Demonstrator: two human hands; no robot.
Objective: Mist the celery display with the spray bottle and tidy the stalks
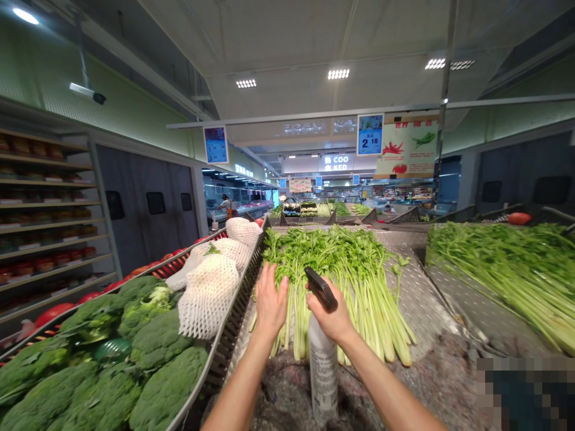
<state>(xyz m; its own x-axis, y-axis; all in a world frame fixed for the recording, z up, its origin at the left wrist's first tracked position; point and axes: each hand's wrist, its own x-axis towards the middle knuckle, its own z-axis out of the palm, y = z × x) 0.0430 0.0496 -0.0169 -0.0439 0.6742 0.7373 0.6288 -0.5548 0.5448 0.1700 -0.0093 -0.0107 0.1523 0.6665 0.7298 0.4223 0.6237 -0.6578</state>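
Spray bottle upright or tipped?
Roughly upright: the spray bottle has its black trigger head on top, in the right hand, body below.

The broccoli point(166, 341) is in a crate point(233, 299) on the left. Foam nets point(209, 293) sit behind it in that crate. The celery point(336, 281) lies to the right of the crate, on the metal shelf point(415, 281), with a cloth point(404, 401) in front.

The left hand point(272, 301) is open, fingers pointing forward and close together, the thumb apart. The right hand point(331, 311) is curled in a grip beside it, apart. The bare forearms point(389, 380) reach forward, angled inward towards each other.
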